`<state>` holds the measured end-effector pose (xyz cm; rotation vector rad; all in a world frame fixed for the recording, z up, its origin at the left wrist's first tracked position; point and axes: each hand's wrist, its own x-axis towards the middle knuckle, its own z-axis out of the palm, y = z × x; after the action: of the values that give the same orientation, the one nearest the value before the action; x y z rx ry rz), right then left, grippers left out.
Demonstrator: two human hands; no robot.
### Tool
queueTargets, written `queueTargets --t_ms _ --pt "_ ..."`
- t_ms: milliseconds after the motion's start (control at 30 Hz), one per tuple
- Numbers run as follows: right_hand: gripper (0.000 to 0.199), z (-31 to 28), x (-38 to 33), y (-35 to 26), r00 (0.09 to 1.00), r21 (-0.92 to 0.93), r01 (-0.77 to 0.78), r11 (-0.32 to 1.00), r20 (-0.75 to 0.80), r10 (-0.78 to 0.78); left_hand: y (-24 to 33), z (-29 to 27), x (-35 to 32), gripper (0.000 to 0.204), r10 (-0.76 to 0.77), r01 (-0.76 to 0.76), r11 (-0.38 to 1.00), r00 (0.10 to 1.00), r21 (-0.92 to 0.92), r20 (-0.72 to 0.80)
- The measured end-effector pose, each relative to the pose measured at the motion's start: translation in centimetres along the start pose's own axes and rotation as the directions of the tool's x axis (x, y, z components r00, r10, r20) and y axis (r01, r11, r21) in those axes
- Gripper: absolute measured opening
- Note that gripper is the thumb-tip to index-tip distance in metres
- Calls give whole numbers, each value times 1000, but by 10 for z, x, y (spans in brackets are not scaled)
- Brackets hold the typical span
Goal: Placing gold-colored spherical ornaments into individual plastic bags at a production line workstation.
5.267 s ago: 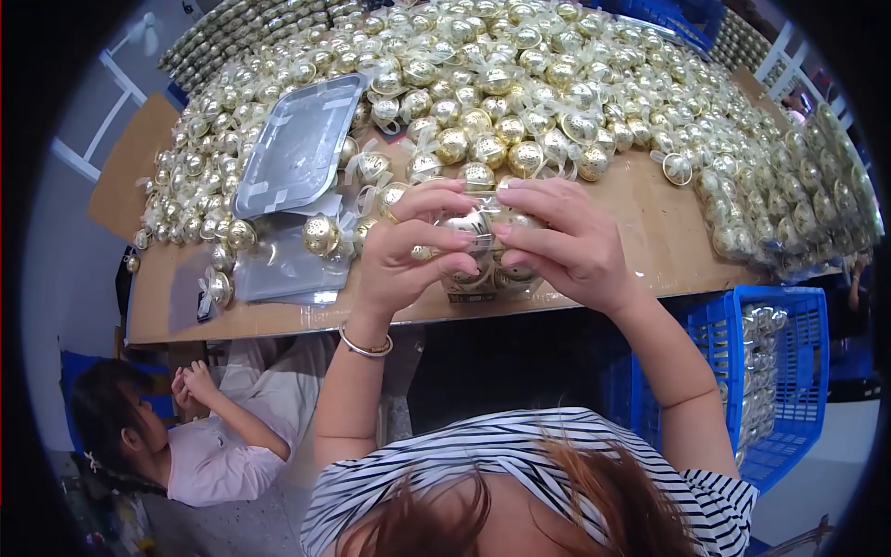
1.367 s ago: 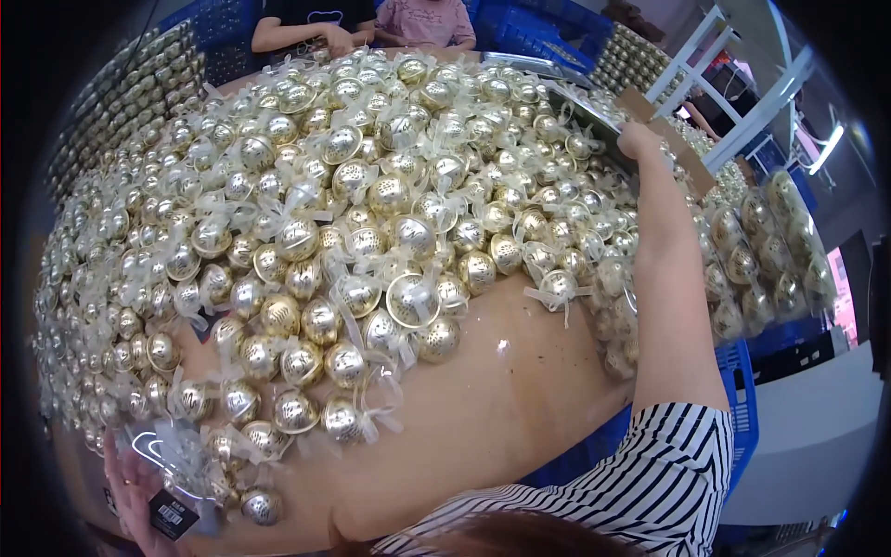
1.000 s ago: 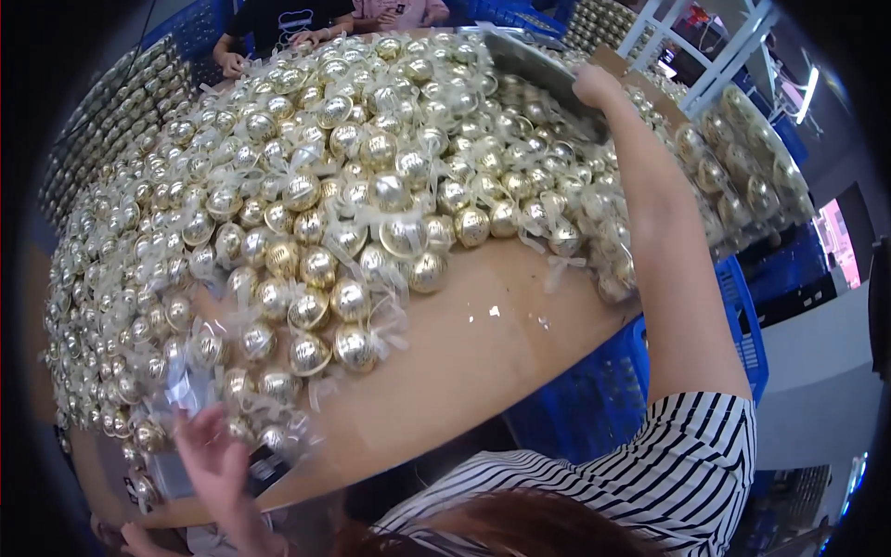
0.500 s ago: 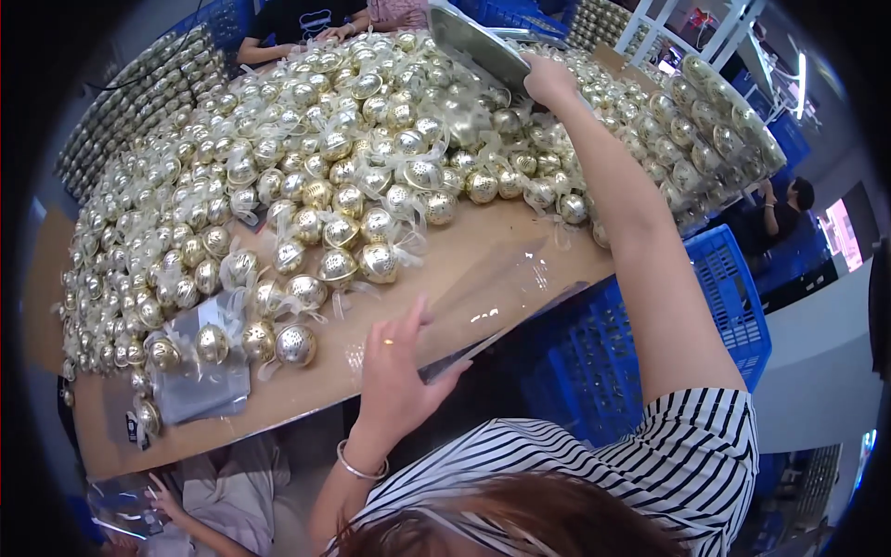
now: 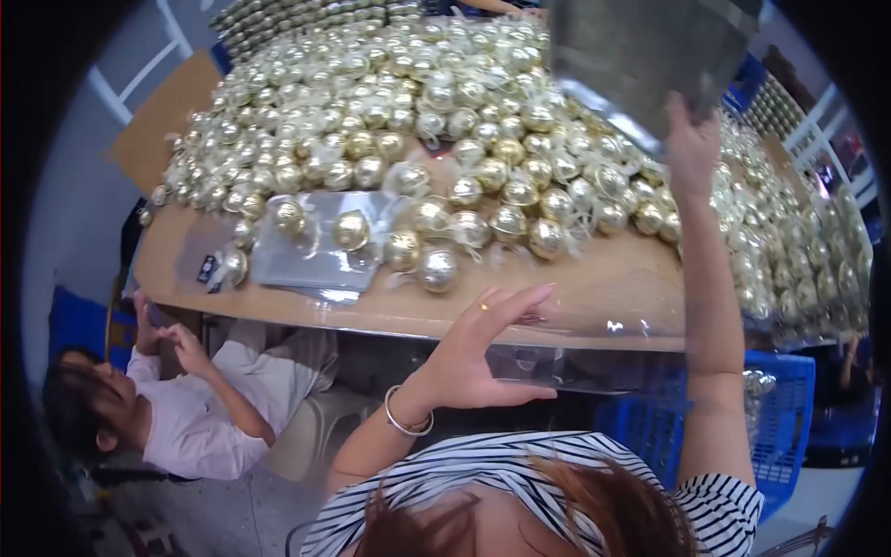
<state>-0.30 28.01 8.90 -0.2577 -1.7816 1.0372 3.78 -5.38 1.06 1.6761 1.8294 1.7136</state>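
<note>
My right hand grips the near edge of a grey, flat rectangular tray with a shiny rim, raised over the far right of the table. My left hand, with a ring and bracelet, is open at the table's front edge, thumb apart from the fingers. Beside its fingers a clear plastic sheet or bag lies over the edge; whether they touch it I cannot tell. Beyond lies a big heap of gold-silver ball ornaments with pale ribbons. The nearest silver ball is left of my left hand's fingertips.
A stack of clear plastic bags lies on the brown tabletop, with a few balls on it. A blue crate stands below at right. Another person sits at lower left. Layered trays of balls stand at the back.
My view has swung, so the table sits higher and the seated person shows more. The tray has been lifted off the heap toward me. My left hand has turned, its fingers now pointing right.
</note>
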Motion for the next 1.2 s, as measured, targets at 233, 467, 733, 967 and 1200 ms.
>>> queueTargets --t_ms 233,467,733,967,1200 --pt "26 230 -66 -42 632 434 -775 460 523 571 -6 -20 -54 98 -132 135 991 966 -3 -223" --pt "61 256 -72 1 590 -249 -421 872 655 472 4 -40 -60 63 22 175 852 929 494 -368" --pt "36 -24 -76 21 795 -80 -310 947 524 304 -13 27 -23 79 -297 46 566 943 823 151" --pt "27 -180 -117 57 904 -54 -412 910 -148 401 -27 7 21 101 -475 164 646 851 745 224" --pt "45 -158 -93 83 957 -838 262 479 290 -17 -31 45 32 105 -428 162 613 891 774 152"
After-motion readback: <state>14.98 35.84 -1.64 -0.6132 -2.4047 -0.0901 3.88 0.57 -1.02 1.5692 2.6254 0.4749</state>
